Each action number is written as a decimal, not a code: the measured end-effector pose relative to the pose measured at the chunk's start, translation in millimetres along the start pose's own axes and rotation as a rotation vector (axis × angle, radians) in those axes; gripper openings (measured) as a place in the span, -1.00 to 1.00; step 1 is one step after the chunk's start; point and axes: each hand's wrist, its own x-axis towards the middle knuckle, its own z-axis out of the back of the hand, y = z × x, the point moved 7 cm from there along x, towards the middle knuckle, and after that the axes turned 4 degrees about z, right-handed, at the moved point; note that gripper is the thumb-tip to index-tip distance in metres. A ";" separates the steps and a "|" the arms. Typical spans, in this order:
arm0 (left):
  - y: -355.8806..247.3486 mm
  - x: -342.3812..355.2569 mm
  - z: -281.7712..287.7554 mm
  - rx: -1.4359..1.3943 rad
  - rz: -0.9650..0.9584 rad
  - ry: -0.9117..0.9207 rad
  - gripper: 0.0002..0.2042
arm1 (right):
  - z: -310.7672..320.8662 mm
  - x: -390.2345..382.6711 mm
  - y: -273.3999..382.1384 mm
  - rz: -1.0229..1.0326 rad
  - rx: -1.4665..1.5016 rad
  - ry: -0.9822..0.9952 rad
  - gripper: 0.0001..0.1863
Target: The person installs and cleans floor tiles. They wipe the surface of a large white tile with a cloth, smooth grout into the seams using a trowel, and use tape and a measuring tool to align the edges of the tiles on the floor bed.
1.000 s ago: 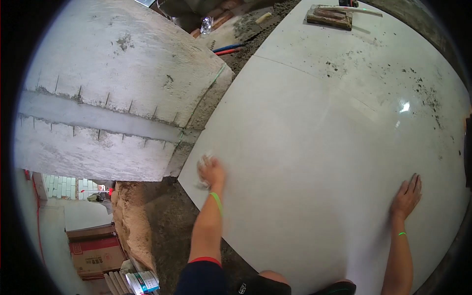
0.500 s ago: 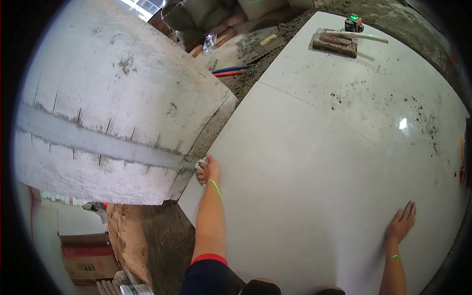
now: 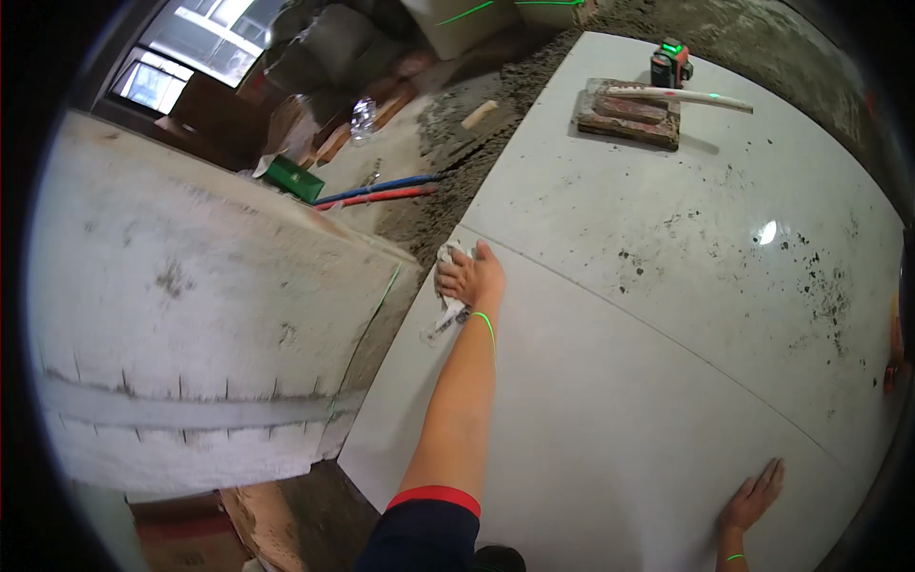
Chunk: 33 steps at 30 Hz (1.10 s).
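Your left hand (image 3: 464, 276) is curled over the white rag (image 3: 455, 307) under its palm at the tile's (image 3: 591, 400) left edge, so press evenly toward the seam (image 3: 572, 282) just ahead, bracing on your flat right hand (image 3: 752, 497), well off to its right.

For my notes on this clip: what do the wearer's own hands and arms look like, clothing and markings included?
The left hand and right hand wear no gloves. A dark navy sleeve with a red edge band shows on the left arm; no right sleeve is in view. A thin bright green line crosses each arm near the wrist.
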 end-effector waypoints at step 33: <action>-302.7 -353.2 16.0 -0.901 -0.711 0.518 -0.42 | 2.5 7.3 -11.1 -0.094 0.052 0.177 -0.41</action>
